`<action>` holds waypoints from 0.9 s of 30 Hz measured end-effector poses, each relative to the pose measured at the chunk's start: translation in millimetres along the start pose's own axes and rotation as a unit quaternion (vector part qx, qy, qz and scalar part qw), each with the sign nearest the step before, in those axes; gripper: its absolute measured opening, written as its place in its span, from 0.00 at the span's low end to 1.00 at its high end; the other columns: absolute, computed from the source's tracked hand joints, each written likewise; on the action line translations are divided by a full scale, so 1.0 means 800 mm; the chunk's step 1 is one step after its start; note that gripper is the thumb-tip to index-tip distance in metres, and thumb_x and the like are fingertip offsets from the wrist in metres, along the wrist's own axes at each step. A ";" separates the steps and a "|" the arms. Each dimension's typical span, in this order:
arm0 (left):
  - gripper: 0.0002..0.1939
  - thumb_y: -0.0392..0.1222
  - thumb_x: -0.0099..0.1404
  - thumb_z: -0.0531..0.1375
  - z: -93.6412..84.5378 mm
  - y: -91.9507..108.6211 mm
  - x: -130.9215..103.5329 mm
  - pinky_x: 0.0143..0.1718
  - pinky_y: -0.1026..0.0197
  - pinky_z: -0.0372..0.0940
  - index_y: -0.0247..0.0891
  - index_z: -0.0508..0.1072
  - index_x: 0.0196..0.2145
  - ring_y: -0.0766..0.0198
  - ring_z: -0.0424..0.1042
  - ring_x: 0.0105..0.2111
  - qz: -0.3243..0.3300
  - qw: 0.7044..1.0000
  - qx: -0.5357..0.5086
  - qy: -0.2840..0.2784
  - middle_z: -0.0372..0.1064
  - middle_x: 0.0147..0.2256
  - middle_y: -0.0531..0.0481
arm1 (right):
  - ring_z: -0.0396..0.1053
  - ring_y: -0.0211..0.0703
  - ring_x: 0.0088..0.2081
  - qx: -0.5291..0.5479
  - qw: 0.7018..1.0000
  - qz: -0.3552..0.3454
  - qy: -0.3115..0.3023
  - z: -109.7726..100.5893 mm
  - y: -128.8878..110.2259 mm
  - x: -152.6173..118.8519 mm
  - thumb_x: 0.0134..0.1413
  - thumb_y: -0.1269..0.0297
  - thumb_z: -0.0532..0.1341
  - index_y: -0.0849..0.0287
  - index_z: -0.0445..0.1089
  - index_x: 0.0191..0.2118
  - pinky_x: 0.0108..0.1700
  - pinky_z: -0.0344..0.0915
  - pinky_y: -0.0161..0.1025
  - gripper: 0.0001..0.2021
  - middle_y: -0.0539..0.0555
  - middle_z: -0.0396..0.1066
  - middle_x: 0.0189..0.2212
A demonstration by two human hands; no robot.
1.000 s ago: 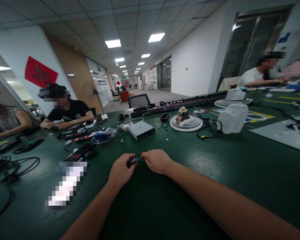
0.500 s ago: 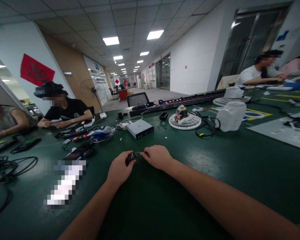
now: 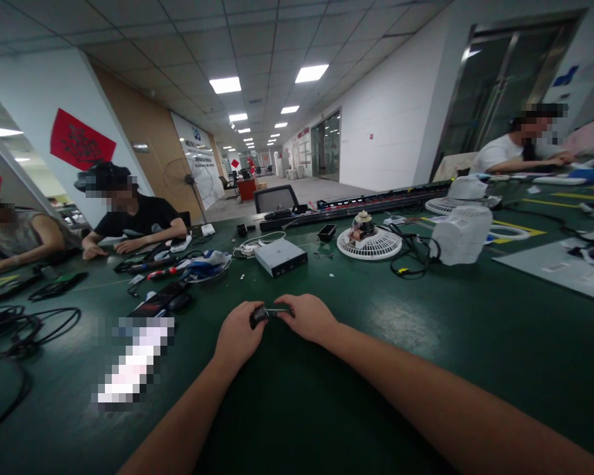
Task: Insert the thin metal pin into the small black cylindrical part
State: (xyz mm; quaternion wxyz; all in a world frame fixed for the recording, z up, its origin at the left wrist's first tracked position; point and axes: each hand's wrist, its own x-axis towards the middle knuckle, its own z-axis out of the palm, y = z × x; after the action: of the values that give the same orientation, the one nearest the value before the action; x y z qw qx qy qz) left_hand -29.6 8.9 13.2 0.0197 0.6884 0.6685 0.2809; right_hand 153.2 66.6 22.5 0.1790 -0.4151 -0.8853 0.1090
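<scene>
In the head view, my left hand (image 3: 240, 332) is closed around a small dark cylindrical piece (image 3: 259, 316), held just above the green tabletop. My right hand (image 3: 311, 318) faces it, its thumb and fingers pinching a thin metal rod (image 3: 277, 311). One end of the rod points toward the dark piece; whether the two are joined, I cannot tell. Beyond my hands lies a silver box-shaped disc drive (image 3: 280, 254) with a black front. A white round fan grille (image 3: 369, 244) with an exposed motor on it sits farther right.
A white plastic housing (image 3: 462, 236) and black cables (image 3: 408, 260) lie to the right. Left are a blurred bright patch (image 3: 136, 363), a blue-and-white bundle (image 3: 205, 265) and coiled black cables (image 3: 24, 333). A small black tray (image 3: 327, 232) stands behind. Co-workers sit at both sides.
My right hand has shifted slightly down, and more of the thin rod shows between the hands. The dark piece has turned to lie more level. The whole view has shifted slightly.
</scene>
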 end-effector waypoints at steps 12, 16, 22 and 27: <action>0.14 0.37 0.58 0.61 0.000 0.001 -0.001 0.47 0.54 0.67 0.41 0.75 0.44 0.56 0.74 0.43 0.045 0.999 -0.022 0.009 0.75 0.42 0.48 | 0.71 0.44 0.40 0.011 1.000 -0.006 0.012 0.011 0.004 0.006 0.63 0.60 0.55 0.56 0.70 0.45 0.39 0.63 0.38 0.10 0.55 0.73 0.43; 0.14 0.37 0.59 0.62 -0.001 0.003 -0.002 0.45 0.55 0.68 0.42 0.75 0.44 0.56 0.74 0.42 0.073 0.997 -0.039 0.005 0.75 0.42 0.49 | 0.70 0.41 0.35 0.127 0.990 0.011 0.056 0.008 0.000 0.004 0.61 0.63 0.55 0.59 0.70 0.40 0.36 0.61 0.36 0.09 0.54 0.73 0.37; 0.15 0.40 0.59 0.63 -0.002 0.006 -0.003 0.46 0.55 0.67 0.42 0.75 0.45 0.56 0.74 0.43 0.083 0.995 -0.045 0.009 0.75 0.43 0.49 | 0.70 0.39 0.34 0.285 0.954 0.012 0.090 0.016 0.007 0.013 0.62 0.67 0.53 0.61 0.73 0.36 0.37 0.62 0.36 0.12 0.52 0.74 0.32; 0.16 0.41 0.59 0.63 -0.001 0.003 -0.002 0.46 0.55 0.67 0.43 0.75 0.46 0.57 0.74 0.43 0.079 0.996 -0.049 0.007 0.76 0.43 0.50 | 0.72 0.40 0.37 0.387 0.919 0.040 0.059 0.024 0.013 0.021 0.55 0.68 0.61 0.61 0.75 0.39 0.41 0.65 0.37 0.07 0.53 0.76 0.35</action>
State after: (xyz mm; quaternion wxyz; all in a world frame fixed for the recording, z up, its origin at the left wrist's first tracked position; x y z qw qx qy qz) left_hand -27.6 6.4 14.4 0.0262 0.7353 0.5977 0.3184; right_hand 142.7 85.1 5.1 0.3734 -0.3541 -0.7445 0.4253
